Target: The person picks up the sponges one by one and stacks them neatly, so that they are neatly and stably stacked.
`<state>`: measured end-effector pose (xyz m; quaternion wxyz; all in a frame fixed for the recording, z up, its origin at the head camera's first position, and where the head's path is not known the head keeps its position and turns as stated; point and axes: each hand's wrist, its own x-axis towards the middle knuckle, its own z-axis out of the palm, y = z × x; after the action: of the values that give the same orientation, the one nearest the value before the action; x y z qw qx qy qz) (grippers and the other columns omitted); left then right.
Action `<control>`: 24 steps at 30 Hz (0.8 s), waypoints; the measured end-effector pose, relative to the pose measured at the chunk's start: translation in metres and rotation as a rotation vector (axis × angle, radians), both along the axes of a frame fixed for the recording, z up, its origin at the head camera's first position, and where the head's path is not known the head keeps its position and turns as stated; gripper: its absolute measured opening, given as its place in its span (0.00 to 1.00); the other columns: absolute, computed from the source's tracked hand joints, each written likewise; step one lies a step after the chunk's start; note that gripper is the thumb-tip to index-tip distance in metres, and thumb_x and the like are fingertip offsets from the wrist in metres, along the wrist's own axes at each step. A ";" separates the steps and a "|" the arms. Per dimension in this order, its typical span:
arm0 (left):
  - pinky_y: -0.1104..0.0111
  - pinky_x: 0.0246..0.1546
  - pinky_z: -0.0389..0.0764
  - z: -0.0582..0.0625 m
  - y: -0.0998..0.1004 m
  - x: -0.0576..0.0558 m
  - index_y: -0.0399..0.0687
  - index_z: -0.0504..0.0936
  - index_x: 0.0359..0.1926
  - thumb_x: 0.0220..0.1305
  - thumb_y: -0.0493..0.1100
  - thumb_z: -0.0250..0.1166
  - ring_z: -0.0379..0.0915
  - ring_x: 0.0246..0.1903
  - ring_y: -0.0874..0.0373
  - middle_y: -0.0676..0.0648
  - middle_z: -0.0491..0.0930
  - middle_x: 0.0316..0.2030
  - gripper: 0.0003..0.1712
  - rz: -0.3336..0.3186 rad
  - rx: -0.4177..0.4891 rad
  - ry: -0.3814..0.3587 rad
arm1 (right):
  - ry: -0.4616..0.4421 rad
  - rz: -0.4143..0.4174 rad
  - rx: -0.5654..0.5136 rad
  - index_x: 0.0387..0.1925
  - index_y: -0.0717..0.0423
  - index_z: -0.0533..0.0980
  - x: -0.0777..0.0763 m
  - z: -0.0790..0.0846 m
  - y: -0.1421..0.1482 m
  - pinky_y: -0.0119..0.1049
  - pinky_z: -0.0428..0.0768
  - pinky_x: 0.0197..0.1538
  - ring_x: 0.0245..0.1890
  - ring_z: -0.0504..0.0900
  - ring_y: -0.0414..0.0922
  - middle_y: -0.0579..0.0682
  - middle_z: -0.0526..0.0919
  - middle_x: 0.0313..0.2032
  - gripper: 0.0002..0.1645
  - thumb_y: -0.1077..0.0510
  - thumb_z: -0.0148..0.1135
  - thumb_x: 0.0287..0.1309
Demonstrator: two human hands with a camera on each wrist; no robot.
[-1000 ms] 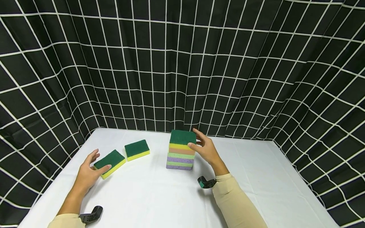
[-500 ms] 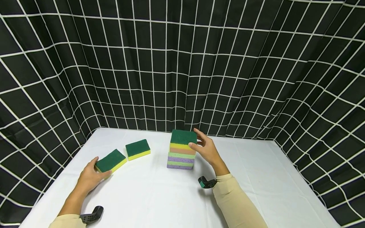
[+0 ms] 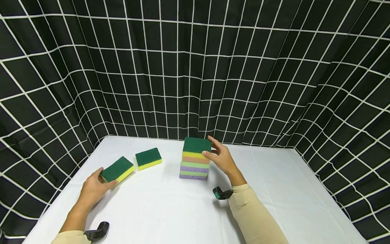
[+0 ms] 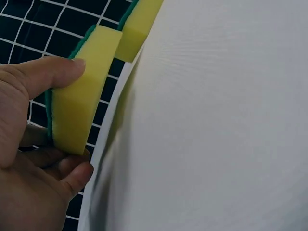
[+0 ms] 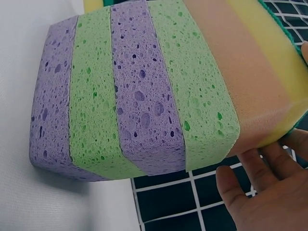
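Observation:
My left hand (image 3: pixel 92 188) pinches a green-and-yellow scrub sponge (image 3: pixel 118 168) at its near left end, thumb on one side and fingers on the other. In the left wrist view the sponge (image 4: pixel 86 91) is tilted, with a shadow on the cloth beside it. My right hand (image 3: pixel 224 159) holds the right end of a stack of sponges (image 3: pixel 195 166), thumb at the front and fingers around the side near the top. Purple and light green layers make up the lower part; above them lie an orange layer and a yellow one with a dark green top.
Another green-and-yellow scrub sponge (image 3: pixel 148 158) lies between the held sponge and the stack, further back. White cloth covers the table (image 3: pixel 164 210). A black curtain with a white grid (image 3: pixel 170 84) surrounds the back and sides.
My left hand has drawn its thumb from the sponge's top to the near edge, and the sponge has risen slightly. My right hand and the stack stay in place.

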<state>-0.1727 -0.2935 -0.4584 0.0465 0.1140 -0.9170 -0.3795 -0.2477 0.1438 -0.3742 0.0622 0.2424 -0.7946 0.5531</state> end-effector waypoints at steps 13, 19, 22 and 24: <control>0.44 0.50 0.73 0.037 0.011 -0.002 0.30 0.53 0.71 0.56 0.52 0.72 0.66 0.55 0.28 0.25 0.68 0.56 0.54 -0.085 0.088 0.222 | -0.011 0.004 0.002 0.70 0.64 0.59 -0.002 0.000 0.001 0.57 0.67 0.61 0.59 0.70 0.59 0.65 0.68 0.63 0.40 0.59 0.65 0.60; 0.47 0.49 0.74 0.061 0.026 -0.010 0.34 0.53 0.73 0.56 0.50 0.73 0.65 0.56 0.31 0.32 0.66 0.59 0.53 -0.145 0.146 0.292 | -0.012 0.011 -0.001 0.70 0.64 0.59 -0.003 0.001 0.000 0.57 0.67 0.61 0.59 0.69 0.59 0.65 0.67 0.63 0.41 0.59 0.65 0.60; 0.47 0.50 0.73 0.070 0.034 -0.016 0.35 0.55 0.73 0.56 0.48 0.73 0.65 0.56 0.33 0.34 0.66 0.59 0.51 -0.189 0.176 0.332 | -0.013 0.008 0.004 0.70 0.63 0.59 -0.003 0.000 0.001 0.56 0.67 0.61 0.59 0.69 0.59 0.64 0.66 0.64 0.40 0.59 0.65 0.60; 0.47 0.51 0.72 0.074 0.040 -0.021 0.35 0.55 0.72 0.56 0.47 0.73 0.65 0.56 0.34 0.35 0.65 0.60 0.51 -0.221 0.193 0.351 | -0.013 0.007 0.007 0.70 0.63 0.59 -0.003 0.000 0.001 0.54 0.68 0.61 0.59 0.69 0.58 0.64 0.67 0.64 0.40 0.59 0.65 0.60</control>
<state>-0.1935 -0.2537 -0.3844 0.1524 -0.0511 -0.8613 -0.4821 -0.2511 0.1450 -0.3747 0.0542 0.2416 -0.7960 0.5523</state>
